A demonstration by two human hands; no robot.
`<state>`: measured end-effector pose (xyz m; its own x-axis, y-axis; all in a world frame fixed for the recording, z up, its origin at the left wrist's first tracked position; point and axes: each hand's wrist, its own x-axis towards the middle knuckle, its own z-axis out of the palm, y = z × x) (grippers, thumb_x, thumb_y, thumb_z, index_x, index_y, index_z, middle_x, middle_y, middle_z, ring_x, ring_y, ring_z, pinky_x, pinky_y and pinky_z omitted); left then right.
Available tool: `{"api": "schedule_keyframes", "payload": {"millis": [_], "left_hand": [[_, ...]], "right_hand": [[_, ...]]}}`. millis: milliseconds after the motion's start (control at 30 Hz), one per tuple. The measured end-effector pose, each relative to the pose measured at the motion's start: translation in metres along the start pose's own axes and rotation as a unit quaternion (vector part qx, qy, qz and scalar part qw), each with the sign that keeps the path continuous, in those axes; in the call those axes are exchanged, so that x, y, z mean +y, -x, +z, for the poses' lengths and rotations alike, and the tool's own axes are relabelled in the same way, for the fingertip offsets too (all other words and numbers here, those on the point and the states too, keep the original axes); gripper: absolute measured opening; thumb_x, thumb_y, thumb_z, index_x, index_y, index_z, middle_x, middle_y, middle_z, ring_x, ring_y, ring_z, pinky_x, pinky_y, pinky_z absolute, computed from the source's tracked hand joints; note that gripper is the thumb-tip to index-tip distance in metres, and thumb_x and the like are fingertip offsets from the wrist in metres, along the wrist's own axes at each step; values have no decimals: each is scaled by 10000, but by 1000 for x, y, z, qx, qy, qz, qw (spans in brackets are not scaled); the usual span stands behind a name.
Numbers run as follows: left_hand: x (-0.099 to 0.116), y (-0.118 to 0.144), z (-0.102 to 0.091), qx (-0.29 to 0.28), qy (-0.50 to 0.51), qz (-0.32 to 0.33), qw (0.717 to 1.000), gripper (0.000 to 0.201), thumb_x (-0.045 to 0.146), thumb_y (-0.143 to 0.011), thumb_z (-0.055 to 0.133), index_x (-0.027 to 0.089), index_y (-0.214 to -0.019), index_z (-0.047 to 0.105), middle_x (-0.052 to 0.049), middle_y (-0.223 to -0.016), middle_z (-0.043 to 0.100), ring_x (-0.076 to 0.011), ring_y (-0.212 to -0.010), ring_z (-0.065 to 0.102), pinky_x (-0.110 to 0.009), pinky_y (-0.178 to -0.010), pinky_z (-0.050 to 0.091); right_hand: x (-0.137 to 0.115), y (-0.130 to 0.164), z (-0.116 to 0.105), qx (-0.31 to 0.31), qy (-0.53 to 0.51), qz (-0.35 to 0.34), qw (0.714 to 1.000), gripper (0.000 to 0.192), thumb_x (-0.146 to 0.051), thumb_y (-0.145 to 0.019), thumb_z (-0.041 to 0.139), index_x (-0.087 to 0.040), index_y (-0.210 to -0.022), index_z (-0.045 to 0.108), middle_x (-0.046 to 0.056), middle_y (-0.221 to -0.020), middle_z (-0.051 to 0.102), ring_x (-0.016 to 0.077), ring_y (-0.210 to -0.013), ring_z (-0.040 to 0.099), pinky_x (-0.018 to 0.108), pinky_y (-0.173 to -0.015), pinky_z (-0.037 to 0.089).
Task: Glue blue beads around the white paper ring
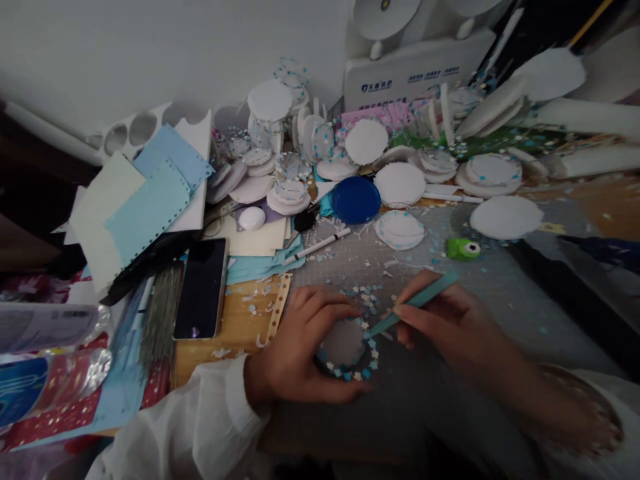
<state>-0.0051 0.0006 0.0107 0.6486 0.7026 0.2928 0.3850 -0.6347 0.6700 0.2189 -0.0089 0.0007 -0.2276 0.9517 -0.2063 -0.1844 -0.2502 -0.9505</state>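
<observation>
My left hand (305, 343) curves its fingers and thumb around a small round disc (343, 343) on the grey cutting mat. Tiny blue and white paper stars ring the disc's edge. My right hand (445, 323) pinches a pair of teal tweezers (425, 295), their tips touching the disc's right rim among the stars. Loose paper stars (367, 295) lie scattered just beyond the disc. Farther back on the mat sits a green craft punch (463, 249) with a star on its face.
Many white foam discs (400, 183), some trimmed with stars, crowd the back around a blue round lid (356, 200). On the left are a phone (201, 288), coloured paper sheets (150, 207) and plastic bottles (55, 380). A striped white pen (317, 247) lies behind my left hand.
</observation>
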Motion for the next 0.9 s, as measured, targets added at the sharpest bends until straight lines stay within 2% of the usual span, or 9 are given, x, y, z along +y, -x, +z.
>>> {"api": "schedule_keyframes", "payload": {"millis": [300, 900], "left_hand": [[-1, 3, 2, 3, 14, 2, 1000, 622, 421, -645, 740, 190, -1167, 494, -112, -1123, 619, -274, -1015, 574, -413, -896, 418], [-1, 2, 2, 1, 16, -4, 1000, 631, 414, -639, 754, 182, -1167, 499, -120, -1132, 616, -280, -1030, 571, -424, -913, 416]], "right_hand": [[-5, 1, -2, 31, -16, -5, 999, 122, -281, -814, 711, -233, -815, 598, -52, -629, 605, 84, -545, 611, 174, -505, 511], [-5, 1, 4, -32, 2, -8, 999, 130, -284, -831, 689, -193, -807, 600, -28, -616, 623, 97, -534, 639, 179, -490, 537]]}}
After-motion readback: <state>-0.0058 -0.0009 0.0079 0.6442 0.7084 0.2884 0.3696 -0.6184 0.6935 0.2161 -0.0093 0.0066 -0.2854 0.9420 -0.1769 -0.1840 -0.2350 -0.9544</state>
